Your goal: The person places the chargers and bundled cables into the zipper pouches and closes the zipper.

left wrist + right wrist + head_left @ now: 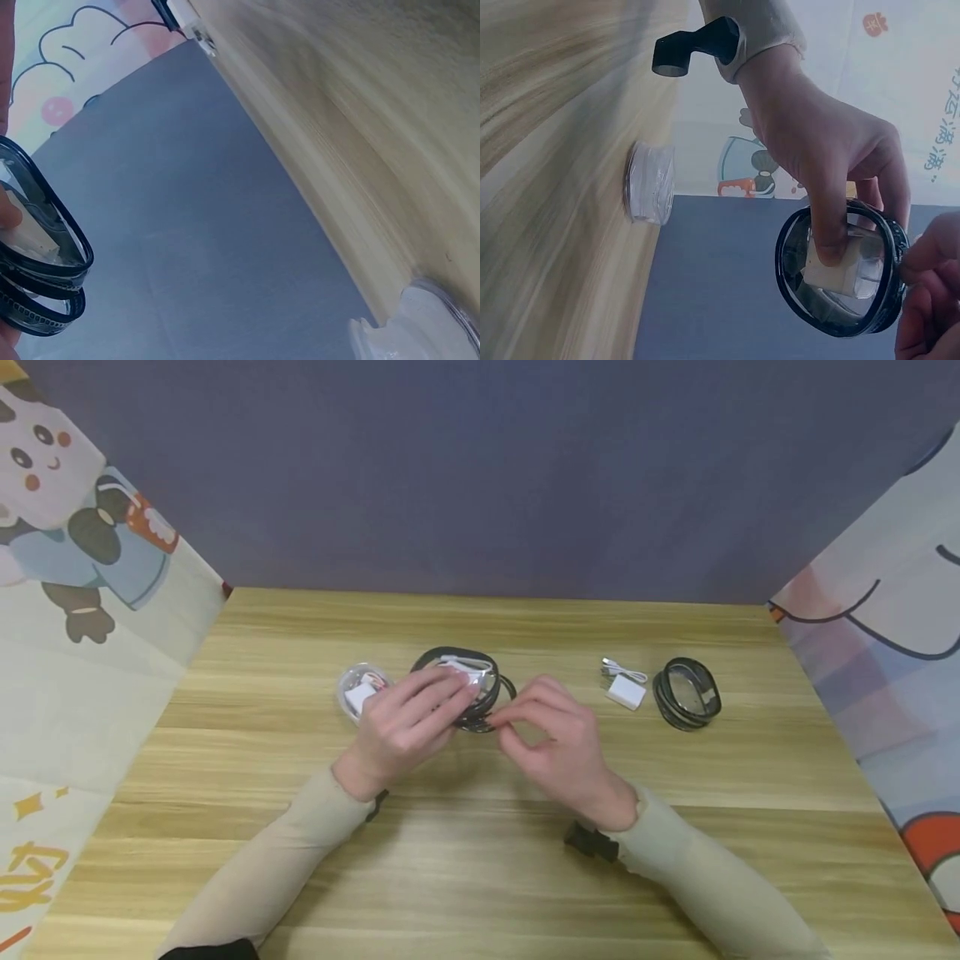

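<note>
My left hand [408, 718] holds a round clear zip pouch with black trim [782, 266] above the table. Inside the pouch's ring shows a white charger block [826, 274], with the left thumb lying over it; whether the thumb is inside the pouch or outside is unclear. A white cable [468, 662] also shows at the pouch's top in the head view. Thumb and forefinger of my right hand [558, 743] pinch the black zipper edge on the pouch's right side. The exact part between those fingertips is too small to tell.
Left of the hands stands a round clear pouch with pale trim [346, 685], holding a white block. To the right lie a loose white charger [626, 692], a coiled white cable [630, 674] and another black-trimmed pouch [660, 697]. A dark panel [495, 477] rises behind the wooden table [465, 877].
</note>
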{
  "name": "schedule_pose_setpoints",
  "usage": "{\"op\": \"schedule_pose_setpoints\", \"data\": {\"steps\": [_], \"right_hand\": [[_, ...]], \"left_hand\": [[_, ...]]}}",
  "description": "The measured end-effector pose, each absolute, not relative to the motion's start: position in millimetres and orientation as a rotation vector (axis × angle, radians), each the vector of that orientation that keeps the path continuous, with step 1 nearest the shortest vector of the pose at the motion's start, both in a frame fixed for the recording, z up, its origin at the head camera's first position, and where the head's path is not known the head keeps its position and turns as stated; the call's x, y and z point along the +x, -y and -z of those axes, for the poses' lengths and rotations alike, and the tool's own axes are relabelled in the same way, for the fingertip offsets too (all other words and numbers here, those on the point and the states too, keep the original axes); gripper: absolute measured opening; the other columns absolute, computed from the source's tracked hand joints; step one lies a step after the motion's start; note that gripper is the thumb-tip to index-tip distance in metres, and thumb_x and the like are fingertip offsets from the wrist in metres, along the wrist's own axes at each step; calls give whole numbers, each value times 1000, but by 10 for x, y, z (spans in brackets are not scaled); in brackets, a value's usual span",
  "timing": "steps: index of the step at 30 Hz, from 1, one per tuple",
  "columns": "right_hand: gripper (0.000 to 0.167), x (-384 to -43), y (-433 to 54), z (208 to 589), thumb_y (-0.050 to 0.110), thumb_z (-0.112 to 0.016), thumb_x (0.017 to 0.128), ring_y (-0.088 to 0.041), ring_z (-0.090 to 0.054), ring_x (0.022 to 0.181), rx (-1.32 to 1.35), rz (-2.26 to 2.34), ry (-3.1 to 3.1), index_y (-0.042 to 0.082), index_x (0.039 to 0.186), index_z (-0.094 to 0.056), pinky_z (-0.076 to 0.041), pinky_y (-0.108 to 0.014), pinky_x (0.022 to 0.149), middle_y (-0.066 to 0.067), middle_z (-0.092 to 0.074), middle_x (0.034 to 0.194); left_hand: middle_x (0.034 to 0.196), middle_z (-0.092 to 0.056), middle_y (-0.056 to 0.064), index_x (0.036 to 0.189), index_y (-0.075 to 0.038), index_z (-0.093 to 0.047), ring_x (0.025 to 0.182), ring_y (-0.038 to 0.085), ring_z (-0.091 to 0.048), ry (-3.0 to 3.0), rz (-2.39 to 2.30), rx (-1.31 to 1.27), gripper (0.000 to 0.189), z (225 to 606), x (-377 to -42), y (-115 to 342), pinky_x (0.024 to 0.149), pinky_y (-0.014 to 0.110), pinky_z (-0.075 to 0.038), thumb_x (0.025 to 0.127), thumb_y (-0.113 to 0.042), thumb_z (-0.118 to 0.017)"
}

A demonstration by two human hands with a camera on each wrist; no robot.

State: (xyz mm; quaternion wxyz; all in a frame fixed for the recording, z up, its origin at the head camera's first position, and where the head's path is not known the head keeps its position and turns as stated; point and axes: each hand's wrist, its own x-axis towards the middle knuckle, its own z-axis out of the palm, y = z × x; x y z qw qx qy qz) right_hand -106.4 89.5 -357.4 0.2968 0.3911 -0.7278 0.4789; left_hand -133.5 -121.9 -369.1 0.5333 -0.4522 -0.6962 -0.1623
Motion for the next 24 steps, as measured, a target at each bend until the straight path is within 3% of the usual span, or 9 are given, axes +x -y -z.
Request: {"op": "schedule_pose_setpoints", "data": {"steps": [4,13,24], "right_hand": [[15,-1063,-917,3587,10,-63,88,-17,-60,75,1006,-1314,1958,5,79,-74,-52,-19,73,-4,-68,76],[11,-1096,-1025,3555,-2,-68,77,-17,-61,70,928,-1366,1993,7,79,-75,-52,-19,67,0,-68,75],[13,-1109,-1111,3528,-3,-69,75,-17,-58,68,905,-1380,2033,8,79,-76,-48,-20,64,2,-67,74]], "left_hand": [[98,-75,10,104,-2,-76,89,28,-72,1651,391,-1082,26,3698,-1342,1223,84,35,-59,80,2,-67],[100,-75,12,103,0,-76,91,30,-72,1664,477,-1135,27,3698,-1350,1245,88,37,-58,79,6,-64],[101,-75,13,102,-2,-77,90,30,-72,1647,546,-1169,29,3688,-1354,1244,86,37,-59,78,8,-64]]}}
